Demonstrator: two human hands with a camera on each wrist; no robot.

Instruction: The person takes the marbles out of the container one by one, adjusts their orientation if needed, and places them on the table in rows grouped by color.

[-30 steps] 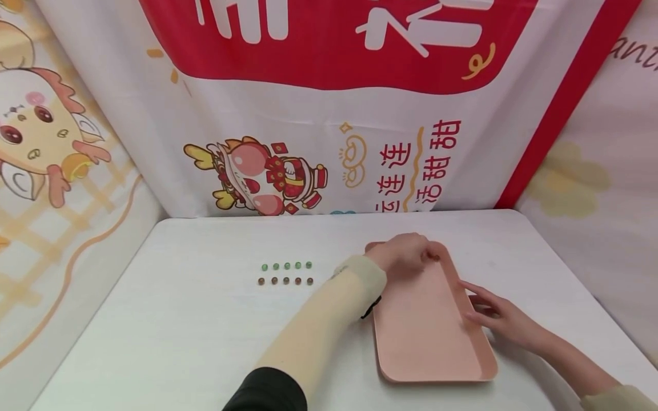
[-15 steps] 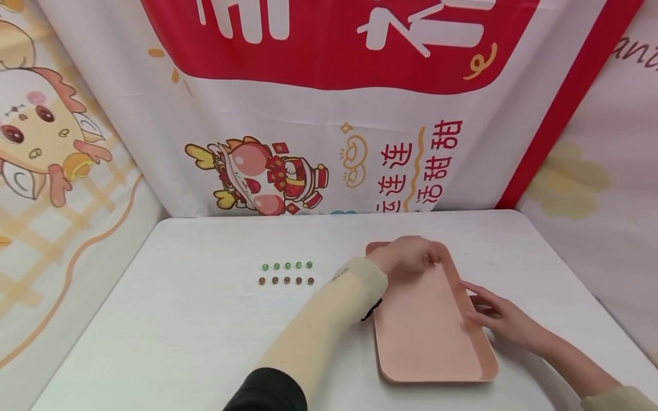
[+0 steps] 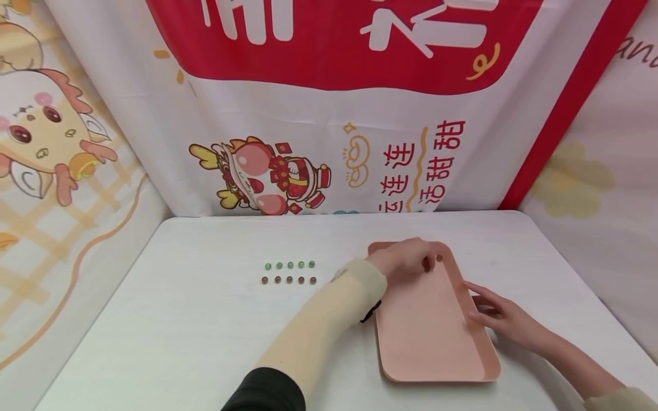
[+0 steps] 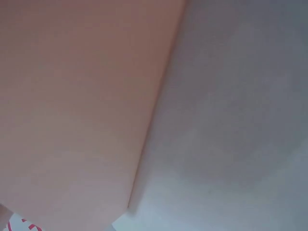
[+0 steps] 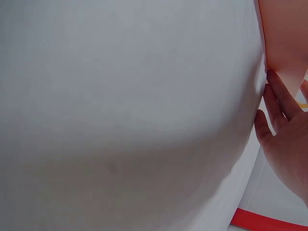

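Note:
In the head view, my left hand (image 3: 411,255) reaches into the far end of a pink tray (image 3: 426,342), fingers pointing down. A small brown bead (image 3: 439,258) lies in the tray's far right corner, just right of my fingertips and apart from them. Part of the fingers is hidden by the hand itself. My right hand (image 3: 506,321) touches the tray's right side with fairly straight, spread fingers; the right wrist view also shows this hand (image 5: 288,139) against the tray wall. The left wrist view has the tray's outer side (image 4: 82,106) but no hand.
On the white table (image 3: 195,342), left of the tray, lie a row of green beads (image 3: 290,265) and, nearer, a row of brown beads (image 3: 289,280). A printed cloth (image 3: 319,108) hangs behind the table, with printed cloths at both sides.
My left fingertips have drawn slightly left and away from the brown bead, which now shows by itself in the tray corner. My right hand stays at the tray's side.

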